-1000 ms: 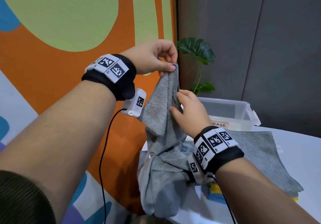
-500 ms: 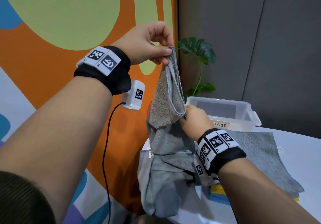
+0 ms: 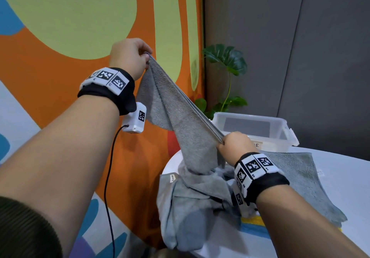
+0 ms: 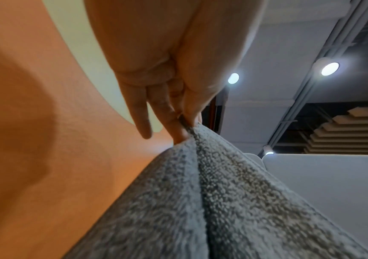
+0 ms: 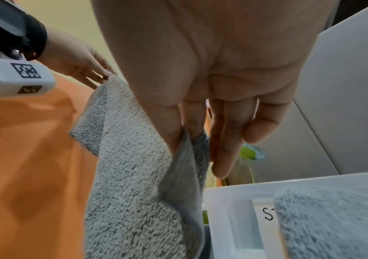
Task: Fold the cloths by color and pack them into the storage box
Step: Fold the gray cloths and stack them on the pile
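Two hands share one grey cloth on my feed. Largest first: the white table fills the lower right of the head view, and at its 12 o'clock edge sits the clear storage box, lid off. A second grey cloth lies spread flat on the table just in front of the box, at about 3 o'clock from my right wrist. The held grey cloth stretches taut from 10 o'clock down to 4 o'clock, its loose end bunched over the table's near-left edge. My left hand pinches the upper corner between thumb and fingertips; my right hand pinches the lower end beside the box, other fingers loosely extended.
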A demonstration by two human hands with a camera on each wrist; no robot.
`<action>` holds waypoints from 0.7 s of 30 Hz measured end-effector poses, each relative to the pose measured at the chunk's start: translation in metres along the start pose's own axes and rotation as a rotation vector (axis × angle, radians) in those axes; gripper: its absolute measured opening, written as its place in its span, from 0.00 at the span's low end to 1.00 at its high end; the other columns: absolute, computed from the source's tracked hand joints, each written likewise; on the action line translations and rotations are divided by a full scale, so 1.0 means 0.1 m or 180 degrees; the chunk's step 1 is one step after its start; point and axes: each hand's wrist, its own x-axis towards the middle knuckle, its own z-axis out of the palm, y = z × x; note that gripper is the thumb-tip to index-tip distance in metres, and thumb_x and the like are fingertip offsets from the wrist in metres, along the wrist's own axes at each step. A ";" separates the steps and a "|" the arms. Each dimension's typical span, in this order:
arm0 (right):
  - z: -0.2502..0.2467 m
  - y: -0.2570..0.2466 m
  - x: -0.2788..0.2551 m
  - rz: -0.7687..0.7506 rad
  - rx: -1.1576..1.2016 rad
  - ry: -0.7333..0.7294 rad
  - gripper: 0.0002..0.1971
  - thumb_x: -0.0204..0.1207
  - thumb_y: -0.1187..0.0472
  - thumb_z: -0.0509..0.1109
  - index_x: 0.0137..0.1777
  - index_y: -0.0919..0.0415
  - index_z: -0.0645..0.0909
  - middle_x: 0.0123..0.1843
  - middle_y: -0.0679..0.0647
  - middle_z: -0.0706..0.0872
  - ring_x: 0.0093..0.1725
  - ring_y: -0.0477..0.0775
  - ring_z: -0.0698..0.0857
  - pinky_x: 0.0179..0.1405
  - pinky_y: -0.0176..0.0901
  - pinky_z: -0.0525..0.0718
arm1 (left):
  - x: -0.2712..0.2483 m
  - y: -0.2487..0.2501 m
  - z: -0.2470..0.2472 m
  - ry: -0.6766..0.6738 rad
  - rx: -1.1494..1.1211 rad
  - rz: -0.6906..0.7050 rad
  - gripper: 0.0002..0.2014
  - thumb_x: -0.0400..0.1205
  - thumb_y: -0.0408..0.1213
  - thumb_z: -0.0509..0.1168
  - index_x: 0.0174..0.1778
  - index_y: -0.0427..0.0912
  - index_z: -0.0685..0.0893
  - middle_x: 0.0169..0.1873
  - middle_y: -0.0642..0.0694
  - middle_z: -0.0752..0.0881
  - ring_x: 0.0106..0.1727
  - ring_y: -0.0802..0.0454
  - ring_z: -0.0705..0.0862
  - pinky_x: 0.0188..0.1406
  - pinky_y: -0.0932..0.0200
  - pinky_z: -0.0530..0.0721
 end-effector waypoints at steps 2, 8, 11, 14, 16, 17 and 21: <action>-0.01 0.03 -0.01 0.0119 0.0034 0.0108 0.15 0.81 0.51 0.62 0.49 0.60 0.86 0.40 0.55 0.81 0.39 0.57 0.80 0.38 0.42 0.77 | 0.01 -0.04 -0.01 0.0105 0.0339 -0.0032 0.08 0.81 0.34 0.64 0.50 0.50 0.88 0.47 0.47 0.90 0.48 0.48 0.88 0.52 0.56 0.84; -0.17 0.05 -0.12 0.0051 0.0232 0.0430 0.08 0.77 0.54 0.65 0.46 0.57 0.81 0.44 0.56 0.82 0.42 0.56 0.76 0.40 0.41 0.73 | -0.03 -0.14 0.01 0.0147 0.0867 -0.0303 0.10 0.83 0.34 0.62 0.51 0.48 0.88 0.53 0.44 0.89 0.55 0.41 0.84 0.49 0.54 0.79; -0.18 0.04 -0.14 -0.0080 0.0162 0.0206 0.06 0.76 0.54 0.66 0.44 0.55 0.75 0.45 0.55 0.80 0.43 0.56 0.76 0.40 0.41 0.73 | -0.04 -0.15 0.04 0.0099 0.0925 -0.0415 0.10 0.83 0.32 0.62 0.50 0.47 0.88 0.52 0.43 0.89 0.54 0.40 0.85 0.48 0.54 0.79; -0.15 0.01 -0.15 -0.0294 0.0198 0.0082 0.07 0.76 0.55 0.66 0.48 0.57 0.76 0.47 0.57 0.82 0.46 0.58 0.80 0.41 0.42 0.74 | -0.03 -0.14 0.06 -0.0001 0.0771 -0.0582 0.10 0.82 0.32 0.62 0.45 0.50 0.87 0.48 0.43 0.90 0.49 0.41 0.88 0.49 0.52 0.85; -0.13 0.01 -0.16 -0.0346 0.0211 0.0085 0.07 0.78 0.57 0.66 0.52 0.58 0.76 0.47 0.57 0.83 0.49 0.60 0.82 0.42 0.42 0.75 | -0.02 -0.13 0.06 -0.0042 0.0630 -0.0701 0.08 0.81 0.32 0.64 0.42 0.51 0.84 0.44 0.44 0.91 0.46 0.43 0.89 0.50 0.48 0.88; -0.11 0.02 -0.16 -0.0369 0.0212 0.0086 0.07 0.78 0.59 0.66 0.54 0.58 0.76 0.48 0.57 0.83 0.50 0.60 0.83 0.42 0.42 0.76 | -0.01 -0.14 0.07 -0.0036 0.0563 -0.0757 0.08 0.81 0.33 0.64 0.40 0.50 0.83 0.43 0.45 0.91 0.45 0.43 0.90 0.49 0.47 0.88; -0.13 0.01 -0.13 -0.0570 -0.0072 -0.0064 0.08 0.80 0.62 0.62 0.56 0.56 0.79 0.51 0.58 0.84 0.52 0.59 0.83 0.46 0.45 0.80 | 0.01 -0.09 0.07 0.0013 0.0465 -0.0837 0.11 0.83 0.31 0.61 0.41 0.49 0.84 0.44 0.43 0.91 0.45 0.41 0.90 0.48 0.46 0.89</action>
